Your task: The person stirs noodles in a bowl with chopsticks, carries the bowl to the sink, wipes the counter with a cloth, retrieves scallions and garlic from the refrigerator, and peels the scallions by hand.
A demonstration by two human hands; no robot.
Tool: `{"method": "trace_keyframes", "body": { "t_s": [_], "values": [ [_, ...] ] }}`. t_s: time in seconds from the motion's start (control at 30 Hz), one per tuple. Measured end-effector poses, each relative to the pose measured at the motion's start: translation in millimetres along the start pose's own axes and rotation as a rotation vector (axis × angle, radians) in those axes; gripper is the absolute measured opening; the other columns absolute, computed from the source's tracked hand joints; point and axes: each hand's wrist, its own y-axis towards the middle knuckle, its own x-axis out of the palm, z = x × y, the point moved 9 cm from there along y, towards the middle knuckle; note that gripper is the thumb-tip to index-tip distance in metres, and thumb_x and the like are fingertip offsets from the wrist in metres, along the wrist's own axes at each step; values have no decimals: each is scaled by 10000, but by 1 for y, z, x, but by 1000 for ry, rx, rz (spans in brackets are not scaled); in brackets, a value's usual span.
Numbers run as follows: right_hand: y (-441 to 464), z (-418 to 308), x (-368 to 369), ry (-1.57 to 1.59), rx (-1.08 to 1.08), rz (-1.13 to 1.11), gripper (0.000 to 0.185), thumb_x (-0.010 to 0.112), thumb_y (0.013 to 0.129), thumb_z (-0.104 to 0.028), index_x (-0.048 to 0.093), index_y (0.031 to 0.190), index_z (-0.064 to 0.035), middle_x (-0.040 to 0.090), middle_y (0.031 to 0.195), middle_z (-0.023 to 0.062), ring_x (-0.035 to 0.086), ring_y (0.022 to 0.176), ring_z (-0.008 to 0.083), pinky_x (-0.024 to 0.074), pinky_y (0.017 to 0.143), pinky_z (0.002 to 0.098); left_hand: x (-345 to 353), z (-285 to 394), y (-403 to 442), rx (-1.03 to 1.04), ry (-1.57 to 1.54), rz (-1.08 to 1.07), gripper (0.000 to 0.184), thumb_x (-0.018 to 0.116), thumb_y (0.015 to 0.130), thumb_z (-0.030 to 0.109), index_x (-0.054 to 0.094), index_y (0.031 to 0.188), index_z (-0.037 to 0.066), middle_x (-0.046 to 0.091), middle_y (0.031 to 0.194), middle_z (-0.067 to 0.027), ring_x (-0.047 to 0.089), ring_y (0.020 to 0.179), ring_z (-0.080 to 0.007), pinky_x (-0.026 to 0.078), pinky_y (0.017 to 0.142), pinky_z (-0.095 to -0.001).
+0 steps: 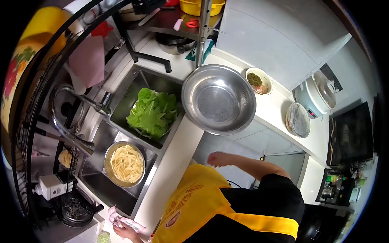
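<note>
At the bottom left, my left hand [125, 232] is closed on a pink and white cloth [131, 223] at the counter's edge. My right hand [218, 159] hangs beside the yellow apron [194, 190], fingers curled in, with nothing visible in them. Nearest to it is a large, empty steel basin [219, 99] on the counter corner. Green leafy vegetables [152, 113] fill a container in the upper sink basin. A steel bowl of pale strips [127, 163] sits in the lower sink basin.
The faucet [83, 146] reaches over the sink from a black rack [30, 133] at left. A small bowl with green and pinkish food [259, 81], a covered bowl [298, 120] and a rice cooker [313, 95] line the right counter. A metal pole [202, 36] stands behind the basin.
</note>
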Motion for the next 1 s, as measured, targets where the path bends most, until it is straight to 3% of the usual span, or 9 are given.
{"method": "trace_keyframes", "body": {
  "t_s": [0.07,0.13,0.23,0.27,0.37,0.5,0.77,0.93,1.0],
  "values": [
    [-11,-62,32,-200,-61,-180,318,563,902,-317,631,1007,-24,660,915,73,621,797,166,508,725,302,4,5,-6,14,52,2,581,546,928,428,470,1260,-43,518,1235,-248,498,1119,-424,400,949,-511],
    [-4,-112,58,-324,-394,-244,315,564,908,-319,634,992,-24,656,892,93,621,807,167,495,728,310,8,4,-13,5,134,-6,625,528,931,464,455,1304,-33,512,1274,-240,473,1179,-425,387,995,-498],
    [-4,-184,92,-280,-712,-310,236,606,904,-267,623,961,-39,646,862,97,617,803,173,482,729,308,5,5,-25,-99,175,-19,630,525,934,468,455,1316,-28,501,1303,-242,467,1195,-419,376,1012,-493],
    [-4,-202,106,-240,-790,-373,208,620,902,-242,616,953,-40,642,858,94,616,805,177,482,726,305,0,8,-26,-34,-10,-3,635,525,938,460,441,1340,-24,490,1322,-247,454,1218,-410,358,1031,-488],
    [-8,-245,147,-153,-783,-514,167,613,910,-193,596,963,-35,640,873,81,605,804,164,482,722,296,-23,24,-41,-61,-286,106,646,512,946,410,379,1365,-63,440,1356,-264,424,1246,-415,319,1059,-471],
    [-1,-237,193,-146,-717,-743,167,607,930,-175,595,1007,-27,614,875,24,575,806,103,477,723,256,-76,38,-79,-313,-102,-78,584,502,949,313,364,1396,-36,366,1423,-263,324,1329,-417,231,1112,-490],
    [16,-202,267,-396,-414,-793,137,615,912,-123,622,994,-14,629,844,18,564,747,73,462,670,229,-112,-10,-260,-853,-82,66,426,519,934,265,477,1304,59,418,1370,-225,394,1269,-391,302,1077,-459],
    [-12,-219,404,-755,-747,-810,247,650,880,-176,613,1049,0,654,914,105,626,801,159,497,722,283,-73,-44,-414,-1119,-179,28,423,529,928,300,502,1267,50,421,1346,-274,426,1215,-453,356,1033,-483],
    [-6,-246,472,-963,-1291,-579,436,692,807,-186,555,1190,-31,550,1162,212,560,1015,341,454,893,406,-65,-60,-465,-1163,-200,42,416,539,920,298,518,1256,54,424,1342,-268,434,1209,-446,365,1020,-486]
  ]
}}
